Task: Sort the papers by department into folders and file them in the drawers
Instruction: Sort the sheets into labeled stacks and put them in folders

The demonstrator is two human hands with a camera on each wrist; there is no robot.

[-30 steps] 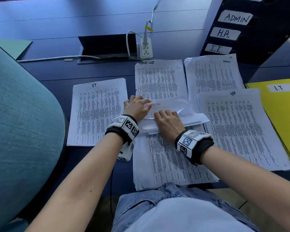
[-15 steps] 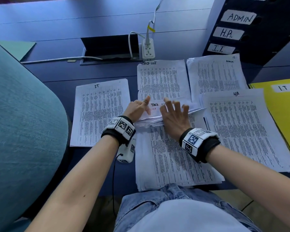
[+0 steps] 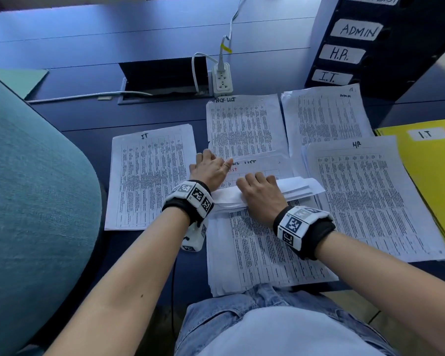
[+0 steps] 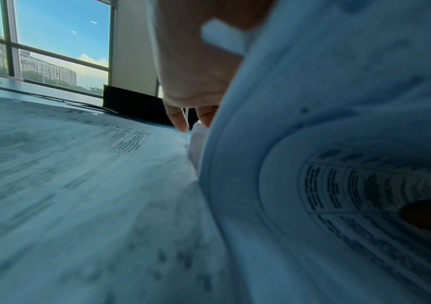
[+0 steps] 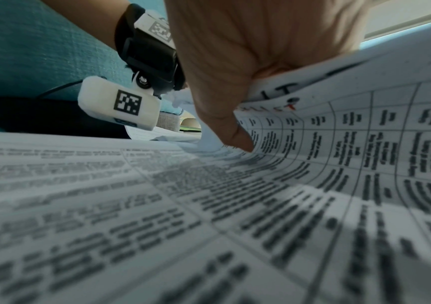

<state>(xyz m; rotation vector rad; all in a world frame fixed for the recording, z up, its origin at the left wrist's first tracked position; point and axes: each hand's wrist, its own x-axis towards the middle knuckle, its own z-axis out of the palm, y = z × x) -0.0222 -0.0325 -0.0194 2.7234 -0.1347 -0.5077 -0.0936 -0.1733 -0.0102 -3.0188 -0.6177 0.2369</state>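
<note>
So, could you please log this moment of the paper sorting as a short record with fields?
left hand: left hand rests on the top end of the centre stack
right hand: right hand grips the sheets folded back over that stack
IT pile: IT pile lies flat, left of the hands
HR pile: HR pile lies flat, right of the hands
folder: yellow IT folder at the right edge
drawers: drawer labels read ADMIN, H.R., I.T.
</note>
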